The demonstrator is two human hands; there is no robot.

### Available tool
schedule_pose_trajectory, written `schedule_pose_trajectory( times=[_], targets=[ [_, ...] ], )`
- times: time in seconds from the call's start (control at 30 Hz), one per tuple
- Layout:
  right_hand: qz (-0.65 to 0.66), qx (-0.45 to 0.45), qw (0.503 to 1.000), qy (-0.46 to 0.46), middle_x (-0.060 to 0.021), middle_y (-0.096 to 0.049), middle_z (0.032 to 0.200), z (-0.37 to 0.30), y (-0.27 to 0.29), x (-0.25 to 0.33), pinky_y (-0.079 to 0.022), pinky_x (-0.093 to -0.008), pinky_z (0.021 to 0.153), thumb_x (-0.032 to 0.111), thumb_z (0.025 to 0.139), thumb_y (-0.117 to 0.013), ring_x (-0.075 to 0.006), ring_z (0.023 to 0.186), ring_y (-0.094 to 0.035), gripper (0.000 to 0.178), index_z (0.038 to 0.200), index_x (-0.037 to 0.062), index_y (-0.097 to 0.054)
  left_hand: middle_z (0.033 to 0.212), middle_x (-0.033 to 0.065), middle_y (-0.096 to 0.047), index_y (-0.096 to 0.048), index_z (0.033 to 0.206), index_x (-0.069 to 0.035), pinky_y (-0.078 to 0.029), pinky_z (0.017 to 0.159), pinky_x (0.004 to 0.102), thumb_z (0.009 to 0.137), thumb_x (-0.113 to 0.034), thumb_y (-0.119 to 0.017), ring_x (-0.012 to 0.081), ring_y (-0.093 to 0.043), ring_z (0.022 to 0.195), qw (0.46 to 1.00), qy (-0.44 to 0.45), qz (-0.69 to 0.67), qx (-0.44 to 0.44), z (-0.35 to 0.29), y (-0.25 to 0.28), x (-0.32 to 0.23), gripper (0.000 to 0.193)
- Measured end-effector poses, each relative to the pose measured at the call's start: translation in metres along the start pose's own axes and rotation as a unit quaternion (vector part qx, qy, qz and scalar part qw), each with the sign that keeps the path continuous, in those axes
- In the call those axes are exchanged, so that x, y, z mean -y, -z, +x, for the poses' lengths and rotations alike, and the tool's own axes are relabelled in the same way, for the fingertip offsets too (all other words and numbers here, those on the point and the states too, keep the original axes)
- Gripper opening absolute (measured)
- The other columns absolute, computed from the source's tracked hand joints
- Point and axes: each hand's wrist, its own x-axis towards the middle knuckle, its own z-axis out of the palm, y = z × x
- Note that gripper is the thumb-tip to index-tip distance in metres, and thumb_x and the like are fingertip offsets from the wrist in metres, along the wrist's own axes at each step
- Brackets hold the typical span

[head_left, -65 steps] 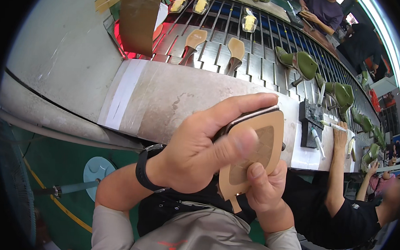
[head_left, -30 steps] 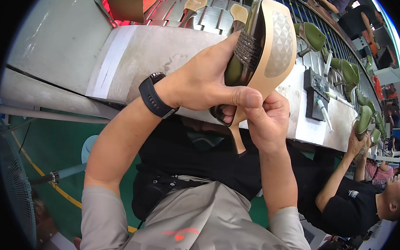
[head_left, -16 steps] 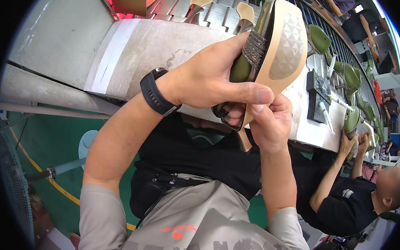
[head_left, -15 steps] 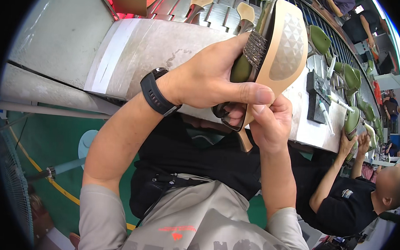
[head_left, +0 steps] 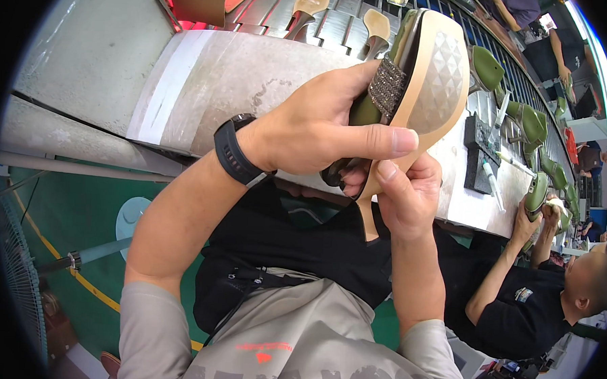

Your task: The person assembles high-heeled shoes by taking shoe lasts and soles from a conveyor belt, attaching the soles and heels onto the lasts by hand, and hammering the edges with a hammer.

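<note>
Held up in front of me is a high-heeled shoe (head_left: 435,87), its tan sole with a pale faceted patch facing right and its heel hanging down. A glittery dark strap crosses the green shoe last inside it. My left hand (head_left: 326,126) is closed around the shoe from the left, thumb pressed on the sole's edge. Lower down, my right hand (head_left: 412,191) grips near the arch, with the thumb on the sole beside the left thumb. Some fingers are hidden behind the shoe.
A metal slat conveyor (head_left: 337,28) bears more tan-soled shoes. Along the right run several green shoe lasts (head_left: 526,121). A dark block (head_left: 480,153) with syringes lies on the pale worktable (head_left: 227,84). At the right, a co-worker (head_left: 522,301) handles a green last.
The shoe has turned slightly and dropped a little, so its heel shows more. Both hands keep hold of it. The co-worker's hands and green last have shifted slightly.
</note>
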Motion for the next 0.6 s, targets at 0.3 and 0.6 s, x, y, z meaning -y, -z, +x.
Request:
schedule_pose_trajectory(
  times=[0.3,0.6],
  targets=[
    [-0.128,0.018,0.992,-0.012,-0.0084,-0.077,0.092,-0.008,-0.015,0.016,-0.055,-0.0264,0.067,0.011,0.096,-0.077,-0.0108,0.076,-0.07,0.021,0.109,-0.0041,-0.071,0.135,0.0139,-0.064,-0.049,0.149,0.001,-0.046,0.111,0.0393,0.073,-0.033,-0.1,0.0209,-0.06,0.127,0.982,-0.059,0.177,-0.033,-0.047,0.02,-0.013,0.098],
    [-0.393,0.111,0.895,0.181,-0.0081,-0.057,0.061,-0.006,-0.048,0.024,-0.046,-0.0397,0.048,0.024,0.089,-0.083,-0.0284,0.053,-0.059,0.032,0.075,0.0078,-0.059,0.146,0.0168,-0.053,-0.043,0.152,-0.005,-0.04,0.12,0.0506,0.054,-0.05,-0.104,0.0344,-0.052,0.139,0.94,-0.13,0.303,-0.085,-0.119,0.008,0.011,0.124]
  ],
)
